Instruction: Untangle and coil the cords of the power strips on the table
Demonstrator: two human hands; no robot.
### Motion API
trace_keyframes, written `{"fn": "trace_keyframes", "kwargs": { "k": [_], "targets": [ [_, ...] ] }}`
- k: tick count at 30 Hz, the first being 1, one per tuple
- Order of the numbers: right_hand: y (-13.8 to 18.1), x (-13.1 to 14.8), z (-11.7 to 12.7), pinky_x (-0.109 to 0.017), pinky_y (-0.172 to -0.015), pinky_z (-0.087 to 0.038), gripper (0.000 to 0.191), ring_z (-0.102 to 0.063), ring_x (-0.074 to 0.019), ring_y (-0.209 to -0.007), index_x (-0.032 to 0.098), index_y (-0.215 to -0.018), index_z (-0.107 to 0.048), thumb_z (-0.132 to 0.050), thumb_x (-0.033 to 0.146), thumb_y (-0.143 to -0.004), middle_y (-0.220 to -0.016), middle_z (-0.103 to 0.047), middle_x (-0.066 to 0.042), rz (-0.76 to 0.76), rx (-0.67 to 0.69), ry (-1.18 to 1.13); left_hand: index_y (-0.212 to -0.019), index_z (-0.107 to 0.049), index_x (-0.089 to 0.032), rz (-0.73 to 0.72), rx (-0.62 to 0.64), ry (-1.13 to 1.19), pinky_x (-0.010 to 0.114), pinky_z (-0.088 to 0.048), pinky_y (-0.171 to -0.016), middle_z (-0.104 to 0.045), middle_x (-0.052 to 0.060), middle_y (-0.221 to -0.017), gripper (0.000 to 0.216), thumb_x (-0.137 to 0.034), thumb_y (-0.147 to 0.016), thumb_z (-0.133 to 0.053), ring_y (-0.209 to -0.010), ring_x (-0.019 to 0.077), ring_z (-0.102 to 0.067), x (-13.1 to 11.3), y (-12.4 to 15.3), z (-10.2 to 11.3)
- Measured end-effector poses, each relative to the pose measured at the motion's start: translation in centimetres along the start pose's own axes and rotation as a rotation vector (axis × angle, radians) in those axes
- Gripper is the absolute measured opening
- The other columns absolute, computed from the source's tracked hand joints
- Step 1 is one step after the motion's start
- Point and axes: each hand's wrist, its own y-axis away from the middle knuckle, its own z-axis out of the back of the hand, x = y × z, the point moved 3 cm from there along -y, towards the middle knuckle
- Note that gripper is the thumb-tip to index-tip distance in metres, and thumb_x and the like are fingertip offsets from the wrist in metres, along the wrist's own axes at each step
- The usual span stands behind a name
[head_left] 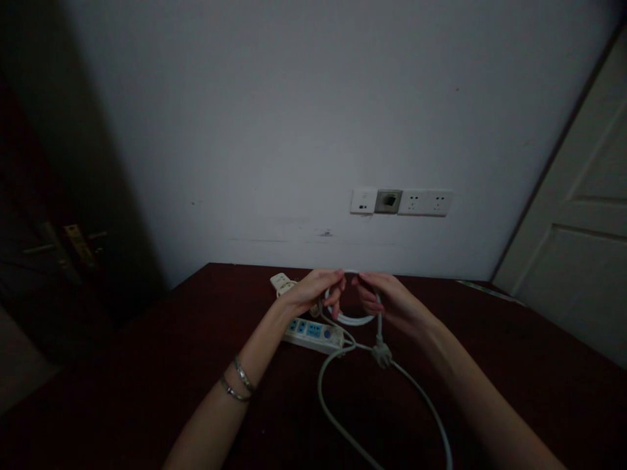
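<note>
Between my two hands is a loop of white power cord (355, 320), raised above the table. My left hand (323, 288) pinches the loop on its left side, fingers closed round it. On the other side my right hand (385, 297) grips the same cord between thumb and fingers. Below the right hand dangles a plug (381, 354) on the cord's end. A white power strip (313, 334) with blue sockets lies under my left hand, partly covered by it. A long slack stretch of cord curves toward me and leaves the view at the bottom.
A second, smaller white power strip (280, 281) with coiled cord lies behind my left hand. The dark red table (206, 339) meets a pale wall with a row of wall sockets (425, 203). A white door (582, 215) stands at right, a dark door with handles at left.
</note>
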Motion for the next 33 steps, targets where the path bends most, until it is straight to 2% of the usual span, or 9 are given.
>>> {"fn": "trace_keyframes", "kwargs": {
  "k": [4, 8, 16, 18, 20, 24, 28, 31, 33],
  "targets": [
    [0.0, -0.4, -0.5, -0.016, -0.035, -0.015, 0.032, -0.025, -0.0019, -0.034, 0.015, -0.075, -0.051, -0.058, 0.046, -0.077, -0.045, -0.034, 0.009, -0.025, -0.031, 0.063, -0.064, -0.044, -0.017, -0.026, -0.102, -0.008, 0.022, -0.045, -0.046, -0.031, -0.012, -0.032, 0.040, -0.053, -0.081, -0.047, -0.025, 0.0050, -0.036, -0.2, -0.4, -0.5],
    [-0.1, -0.4, -0.7, -0.014, -0.032, -0.010, 0.033, -0.019, -0.0009, -0.032, 0.016, -0.069, -0.047, -0.060, 0.046, -0.075, -0.042, -0.027, 0.011, -0.018, -0.054, -0.023, -0.059, -0.037, -0.018, -0.024, -0.172, 0.080, 0.019, -0.037, -0.038, -0.025, -0.013, -0.032, 0.042, -0.053, -0.080, -0.049, -0.024, 0.0028, -0.021, -0.1, -0.9, -1.1],
    [0.0, -0.1, -0.8, -0.012, -0.030, -0.011, 0.029, -0.012, -0.0003, -0.032, 0.015, -0.066, -0.048, -0.062, 0.039, -0.074, -0.040, -0.024, 0.012, -0.083, 0.044, -0.277, -0.059, -0.043, -0.017, 0.041, -0.108, 0.150, 0.024, -0.043, -0.045, -0.041, -0.007, -0.034, 0.053, -0.064, -0.081, -0.033, -0.029, 0.0088, -0.042, 0.2, -0.5, -1.5],
    [0.0, -0.1, -0.9, -0.012, -0.030, -0.010, 0.029, -0.011, -0.0004, -0.033, 0.015, -0.067, -0.048, -0.062, 0.038, -0.075, -0.041, -0.024, 0.012, -0.095, 0.052, -0.322, -0.056, -0.041, -0.017, 0.043, -0.113, 0.180, 0.027, -0.047, -0.052, -0.040, -0.007, -0.032, 0.054, -0.065, -0.080, -0.034, -0.031, 0.0100, -0.046, 0.3, -0.6, -1.4],
    [0.0, -0.1, -0.9, -0.012, -0.030, -0.010, 0.028, -0.010, -0.0005, -0.033, 0.015, -0.067, -0.048, -0.062, 0.038, -0.075, -0.041, -0.025, 0.011, -0.107, 0.059, -0.358, -0.053, -0.037, -0.018, 0.046, -0.106, 0.256, 0.027, -0.048, -0.053, -0.034, -0.009, -0.030, 0.053, -0.063, -0.081, -0.037, -0.028, 0.0079, -0.040, 0.3, -0.7, -1.4],
    [-0.2, -0.2, -0.7, -0.013, -0.029, -0.010, 0.028, -0.011, -0.0006, -0.032, 0.015, -0.066, -0.047, -0.060, 0.037, -0.077, -0.042, -0.027, 0.011, -0.103, 0.055, -0.371, -0.052, -0.032, -0.018, 0.056, -0.122, 0.481, 0.018, -0.035, -0.036, -0.024, -0.011, -0.030, 0.049, -0.053, -0.085, -0.040, -0.023, 0.0039, -0.020, 0.5, -1.0, -1.7],
    [-0.3, -0.5, -0.5, -0.013, -0.029, -0.012, 0.028, -0.012, -0.0012, -0.031, 0.016, -0.066, -0.046, -0.060, 0.038, -0.077, -0.041, -0.027, 0.011, -0.101, 0.060, -0.360, -0.050, -0.030, -0.018, 0.087, -0.171, 0.645, 0.016, -0.017, -0.030, -0.022, -0.010, -0.030, 0.047, -0.045, -0.088, -0.039, -0.024, 0.0036, -0.015, 0.6, -1.0, -2.2],
    [-0.2, -0.5, -0.6, -0.013, -0.029, -0.013, 0.028, -0.010, -0.0016, -0.032, 0.016, -0.066, -0.045, -0.060, 0.037, -0.077, -0.042, -0.024, 0.011, -0.108, 0.084, -0.370, -0.050, -0.031, -0.018, 0.090, -0.203, 0.636, 0.016, -0.013, -0.029, -0.021, -0.010, -0.030, 0.047, -0.044, -0.087, -0.040, -0.024, 0.0035, -0.013, 0.6, -1.0, -2.2],
    [-0.1, -0.4, -0.7, -0.013, -0.030, -0.013, 0.027, -0.009, -0.0018, -0.033, 0.016, -0.066, -0.045, -0.060, 0.036, -0.077, -0.042, -0.022, 0.011, -0.106, 0.087, -0.382, -0.052, -0.036, -0.017, 0.088, -0.215, 0.561, 0.016, -0.017, -0.029, -0.023, -0.010, -0.031, 0.045, -0.046, -0.086, -0.041, -0.024, 0.0035, -0.016, 0.5, -1.1, -2.0]
  ]
}}
